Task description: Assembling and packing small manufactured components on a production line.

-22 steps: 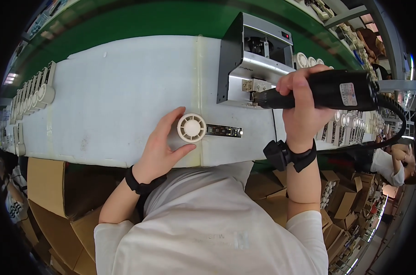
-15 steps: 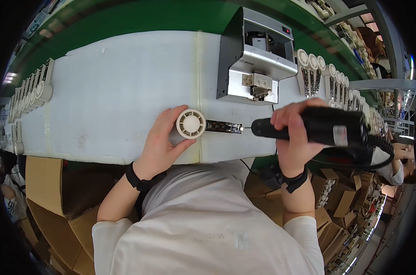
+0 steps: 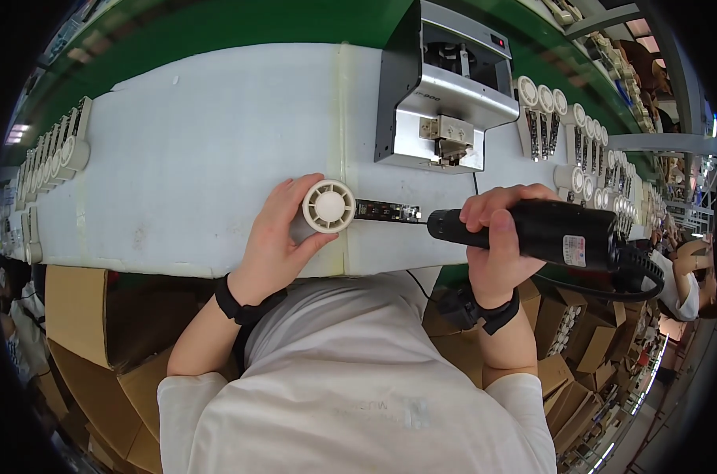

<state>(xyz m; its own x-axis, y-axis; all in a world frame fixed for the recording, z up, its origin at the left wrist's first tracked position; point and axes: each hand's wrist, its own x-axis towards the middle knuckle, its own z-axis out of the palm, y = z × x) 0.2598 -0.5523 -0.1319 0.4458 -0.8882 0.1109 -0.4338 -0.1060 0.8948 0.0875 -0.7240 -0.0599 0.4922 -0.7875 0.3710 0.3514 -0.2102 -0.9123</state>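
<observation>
My left hand (image 3: 283, 229) is closed round the left side of a white handheld fan (image 3: 329, 206), whose round slatted head faces up on the bench. From the head a narrow dark circuit board (image 3: 386, 211) runs to the right. Wrapped in my right hand (image 3: 504, 237) is a black electric screwdriver (image 3: 556, 231), held level with its tip pointing left. Its thin bit meets or lies just beside the board's right end; I cannot tell whether it touches a screw.
A silver-grey box-shaped machine (image 3: 445, 95) stands behind the board. Several similar fans (image 3: 544, 118) line the right side, and more fans (image 3: 58, 162) stand at the left edge. Open cardboard boxes (image 3: 78, 316) sit below the bench's front edge. A black cable (image 3: 611, 292) trails from the screwdriver.
The screwdriver has shifted slightly left, its bit moving from the end of the board to its near edge. My left hand keeps its hold on the fan.
</observation>
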